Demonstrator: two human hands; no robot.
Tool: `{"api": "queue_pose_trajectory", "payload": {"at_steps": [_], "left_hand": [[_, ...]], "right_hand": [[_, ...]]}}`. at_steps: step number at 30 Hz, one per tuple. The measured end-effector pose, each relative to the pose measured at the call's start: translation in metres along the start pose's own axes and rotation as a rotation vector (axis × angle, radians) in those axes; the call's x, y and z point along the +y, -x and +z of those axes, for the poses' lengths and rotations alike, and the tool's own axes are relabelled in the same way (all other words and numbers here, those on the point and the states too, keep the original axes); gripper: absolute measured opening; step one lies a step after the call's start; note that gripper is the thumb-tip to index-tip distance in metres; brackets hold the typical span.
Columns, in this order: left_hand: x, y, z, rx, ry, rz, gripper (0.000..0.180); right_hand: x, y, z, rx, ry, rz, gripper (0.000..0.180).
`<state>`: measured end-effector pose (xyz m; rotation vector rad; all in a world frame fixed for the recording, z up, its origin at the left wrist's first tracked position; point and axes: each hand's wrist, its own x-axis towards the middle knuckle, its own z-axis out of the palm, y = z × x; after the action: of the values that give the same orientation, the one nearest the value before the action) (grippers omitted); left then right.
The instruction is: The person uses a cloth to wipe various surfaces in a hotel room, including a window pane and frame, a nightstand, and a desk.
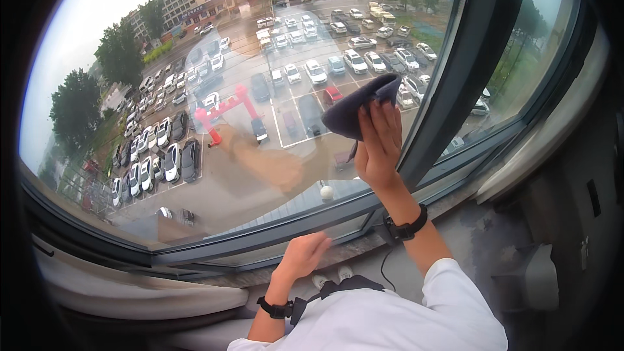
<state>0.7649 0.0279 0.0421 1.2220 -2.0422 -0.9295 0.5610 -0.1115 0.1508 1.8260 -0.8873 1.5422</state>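
My right hand (380, 133) presses a folded dark grey cloth (354, 112) against the windowpane (296, 179), close to the dark upright window frame (448, 84). The fingers lie over the cloth's near side, and one corner of it sticks up above them. Lower and to the left, my left hand (301, 257) hangs in front of the bottom window frame (240, 234). Its fingers are curled in, and nothing shows in them. Both wrists wear black straps. A faint reflection shows in the glass.
A narrower pane (520, 71) stands right of the upright frame. Pale curtains (162, 292) bunch at lower left, with another curtain (546, 149) at right. A grey bin-like object (530, 279) stands on the floor. Outside, far below, lies a car park with many cars.
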Motion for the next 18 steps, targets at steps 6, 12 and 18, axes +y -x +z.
{"api": "queue_pose_trajectory", "payload": {"at_steps": [6, 12, 18], "left_hand": [[0.021, -0.015, 0.003, 0.295, -0.143, 0.282, 0.016], [0.023, -0.001, -0.041, 0.894, -0.280, 0.386, 0.015], [0.018, 0.025, -0.091, 1.164, -0.524, 0.283, 0.023]], "right_hand": [[0.010, 0.096, 0.005, 0.003, -0.014, 0.171, 0.036], [0.029, 0.082, -0.009, -0.018, 0.003, 0.131, 0.038], [0.027, -0.138, -0.012, 0.317, -0.177, -0.008, 0.041]]}}
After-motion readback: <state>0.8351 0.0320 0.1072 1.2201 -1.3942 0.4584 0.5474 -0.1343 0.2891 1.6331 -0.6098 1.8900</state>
